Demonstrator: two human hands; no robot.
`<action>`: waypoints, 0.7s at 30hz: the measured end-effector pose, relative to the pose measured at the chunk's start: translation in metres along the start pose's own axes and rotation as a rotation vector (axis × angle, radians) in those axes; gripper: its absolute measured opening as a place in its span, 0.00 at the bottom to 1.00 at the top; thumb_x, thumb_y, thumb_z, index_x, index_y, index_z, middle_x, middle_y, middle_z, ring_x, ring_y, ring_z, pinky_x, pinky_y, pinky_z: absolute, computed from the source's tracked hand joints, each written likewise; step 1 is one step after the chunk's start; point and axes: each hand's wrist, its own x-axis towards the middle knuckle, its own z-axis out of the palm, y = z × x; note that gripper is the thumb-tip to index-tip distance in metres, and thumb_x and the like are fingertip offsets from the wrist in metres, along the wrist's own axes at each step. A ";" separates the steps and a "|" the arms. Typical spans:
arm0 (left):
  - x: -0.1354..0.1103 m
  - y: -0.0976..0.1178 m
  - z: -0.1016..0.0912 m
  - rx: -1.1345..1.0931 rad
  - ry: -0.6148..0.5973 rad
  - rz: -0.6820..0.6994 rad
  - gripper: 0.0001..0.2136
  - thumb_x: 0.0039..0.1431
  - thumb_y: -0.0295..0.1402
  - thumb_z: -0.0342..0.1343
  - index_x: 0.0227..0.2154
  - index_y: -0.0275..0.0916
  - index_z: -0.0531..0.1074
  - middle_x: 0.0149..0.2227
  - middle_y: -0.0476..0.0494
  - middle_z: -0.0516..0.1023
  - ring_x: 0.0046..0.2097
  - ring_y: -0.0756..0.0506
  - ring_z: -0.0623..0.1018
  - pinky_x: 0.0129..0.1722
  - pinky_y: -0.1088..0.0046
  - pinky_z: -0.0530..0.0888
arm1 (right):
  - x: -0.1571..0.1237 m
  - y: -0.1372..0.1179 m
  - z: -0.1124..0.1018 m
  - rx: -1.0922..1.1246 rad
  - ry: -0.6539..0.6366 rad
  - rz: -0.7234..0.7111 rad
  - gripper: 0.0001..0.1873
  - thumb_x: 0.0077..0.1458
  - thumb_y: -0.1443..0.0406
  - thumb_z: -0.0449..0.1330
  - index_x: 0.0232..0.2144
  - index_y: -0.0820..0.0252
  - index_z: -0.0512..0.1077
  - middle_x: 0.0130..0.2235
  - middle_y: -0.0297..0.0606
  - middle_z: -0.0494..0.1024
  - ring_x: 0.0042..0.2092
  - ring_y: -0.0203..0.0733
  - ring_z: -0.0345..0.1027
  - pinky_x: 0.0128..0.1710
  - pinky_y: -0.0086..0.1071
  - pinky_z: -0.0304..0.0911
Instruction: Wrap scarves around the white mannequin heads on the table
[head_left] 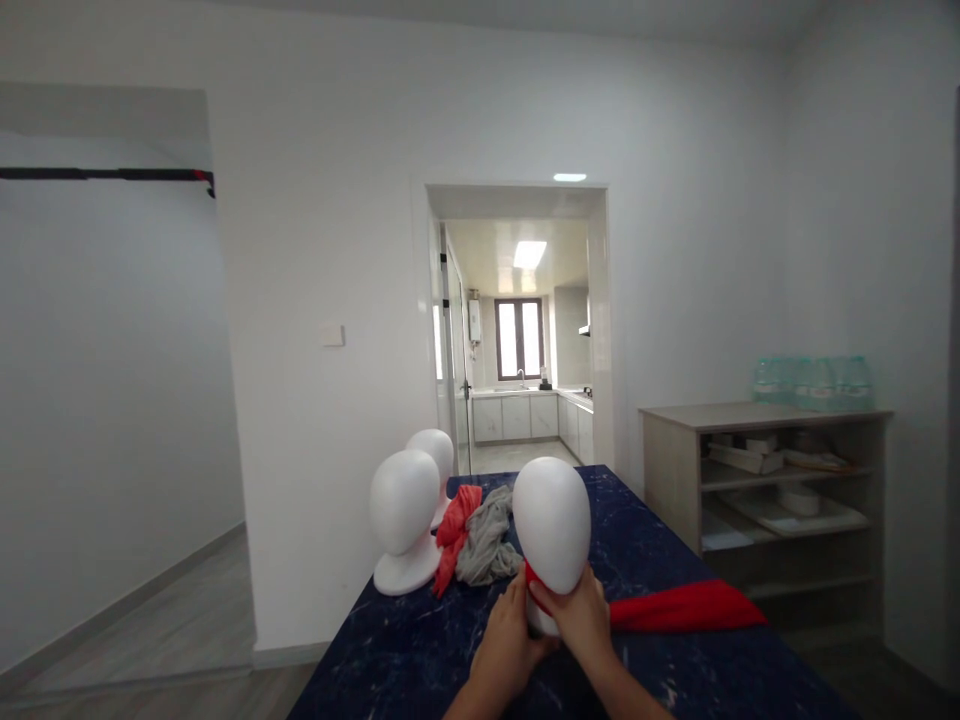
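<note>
A white foam mannequin head [552, 523] stands on the dark blue marbled table [405, 660] right in front of me. A red scarf [686, 606] wraps its neck and trails off to the right across the tabletop. My left hand [508, 634] is closed at the left side of the neck, fingers against the red cloth. My right hand [580, 612] is closed on the scarf at the front of the neck. Two more white mannequin heads [405, 520] stand at the far left, one behind the other.
An orange-red cloth [455, 532] and a grey cloth [487, 545] lie bunched between the heads. A wooden shelf unit [757, 490] with water bottles on top stands at the right wall. A doorway ahead opens onto a kitchen.
</note>
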 end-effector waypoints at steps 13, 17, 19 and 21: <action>-0.012 0.025 -0.007 0.190 -0.174 -0.072 0.43 0.59 0.37 0.54 0.77 0.40 0.47 0.78 0.44 0.51 0.78 0.41 0.53 0.78 0.52 0.48 | 0.068 0.037 -0.039 -0.164 -0.019 -0.017 0.46 0.46 0.35 0.66 0.57 0.58 0.74 0.52 0.52 0.83 0.55 0.64 0.77 0.52 0.47 0.71; -0.015 0.022 -0.002 0.239 -0.188 -0.070 0.33 0.66 0.43 0.50 0.73 0.41 0.61 0.75 0.43 0.61 0.77 0.39 0.57 0.78 0.51 0.46 | 0.125 0.071 -0.071 -0.208 0.060 0.097 0.54 0.43 0.31 0.65 0.60 0.61 0.73 0.52 0.56 0.83 0.56 0.68 0.77 0.54 0.51 0.70; -0.017 0.020 0.000 0.238 -0.182 -0.067 0.30 0.68 0.46 0.48 0.69 0.42 0.67 0.75 0.43 0.63 0.77 0.38 0.57 0.78 0.50 0.46 | 0.154 0.093 -0.087 -0.249 0.095 0.167 0.56 0.41 0.29 0.64 0.59 0.65 0.74 0.51 0.61 0.83 0.56 0.72 0.76 0.54 0.54 0.70; -0.017 0.019 0.001 0.229 -0.174 -0.063 0.28 0.69 0.47 0.48 0.67 0.43 0.69 0.75 0.43 0.62 0.77 0.38 0.57 0.78 0.50 0.46 | 0.178 0.116 -0.101 -0.275 0.128 0.218 0.59 0.40 0.29 0.64 0.59 0.69 0.74 0.52 0.65 0.82 0.57 0.73 0.75 0.54 0.55 0.70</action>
